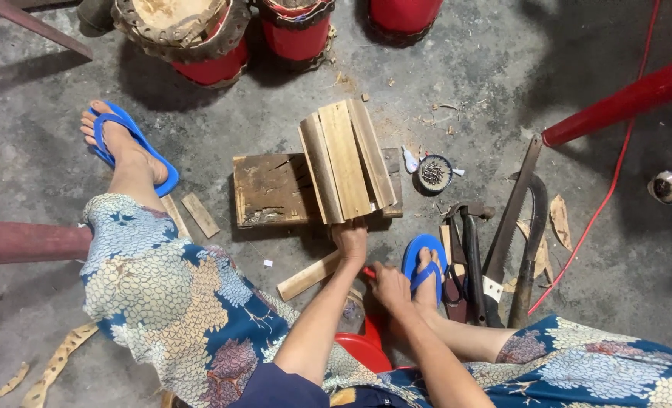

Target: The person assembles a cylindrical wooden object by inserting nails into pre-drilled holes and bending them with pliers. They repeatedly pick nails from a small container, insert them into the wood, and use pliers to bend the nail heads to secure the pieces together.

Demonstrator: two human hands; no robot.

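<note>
Left hand (351, 239) is gripping the near end of the wooden slat bundle (347, 160), resting on the wooden block (269, 189). Right hand (390, 285), beside the block, is closing around a red-handled tool (369, 273).

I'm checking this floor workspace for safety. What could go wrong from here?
The left hand steadies the curved wooden slats by their near end alone; they may tip off the wooden block. The saw and hammer lie beside the sandalled right foot, and nails in the small dish could spill.
</note>
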